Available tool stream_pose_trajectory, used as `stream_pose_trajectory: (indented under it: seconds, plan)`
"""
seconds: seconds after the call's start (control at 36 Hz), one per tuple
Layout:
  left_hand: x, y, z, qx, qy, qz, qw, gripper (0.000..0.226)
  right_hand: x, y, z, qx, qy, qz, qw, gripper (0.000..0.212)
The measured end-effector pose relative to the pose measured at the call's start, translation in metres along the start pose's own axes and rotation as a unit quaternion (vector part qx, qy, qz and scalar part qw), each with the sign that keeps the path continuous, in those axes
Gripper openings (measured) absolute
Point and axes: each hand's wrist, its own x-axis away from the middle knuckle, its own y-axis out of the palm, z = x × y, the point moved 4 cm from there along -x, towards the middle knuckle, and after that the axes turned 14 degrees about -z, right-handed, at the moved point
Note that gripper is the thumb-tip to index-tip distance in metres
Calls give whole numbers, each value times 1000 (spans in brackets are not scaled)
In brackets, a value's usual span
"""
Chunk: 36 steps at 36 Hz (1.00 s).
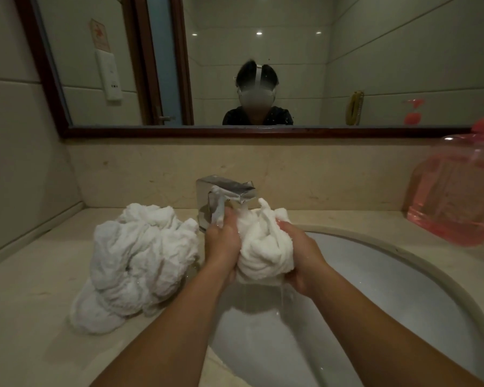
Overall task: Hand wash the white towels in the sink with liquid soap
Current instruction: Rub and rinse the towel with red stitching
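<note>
Over one sink, left hand, right hand gripping one towel, one towel heap beside

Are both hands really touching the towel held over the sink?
Touching. The head view shows the left hand and the right hand gripping the towel from either side, above the sink.

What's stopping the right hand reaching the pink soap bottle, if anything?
Probably reachable, yes. The pink soap bottle stands on the counter right of the sink, nothing between it and the right hand. But that hand grips the towel together with the left hand, so it must let go first.
</note>
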Motion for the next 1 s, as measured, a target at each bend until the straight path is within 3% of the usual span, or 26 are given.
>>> stream_pose_trajectory:
  seconds: [0.11,0.22,0.28,0.33,0.39,0.42,0.53,0.64,0.78,0.89,1.0]
  plan:
    - [3,-2,4,-21,42,17,999,43,0,8,7,4,74,-52,996,61]
    - [6,6,4,-64,71,-27,995,39,3,8,2,-16,39,-102,994,72]
    - [10,11,4,-60,57,-62,995,54,2,12,4,2,24,-110,994,76]
    - [8,15,-2,-73,42,-91,992,78,-2,15,8,39,5,-72,997,88]
    - [10,19,-4,-92,58,-107,988,79,-8,14,12,65,-23,-22,997,103]
    - [13,21,-3,-109,73,-113,985,72,-7,15,11,79,-41,-4,996,98]
    - [13,25,-1,-172,129,-97,972,54,1,20,1,144,-95,35,984,38]
    - [9,22,-2,-200,132,-55,969,49,0,17,-2,202,-124,87,968,44]
    - [11,22,3,-233,136,-28,963,53,5,14,-8,214,-126,126,960,23]
    - [10,24,6,-234,141,-24,962,48,13,12,-11,208,-128,144,959,34]
    - [4,22,1,-247,144,-18,958,51,11,18,-10,251,-132,113,952,39]
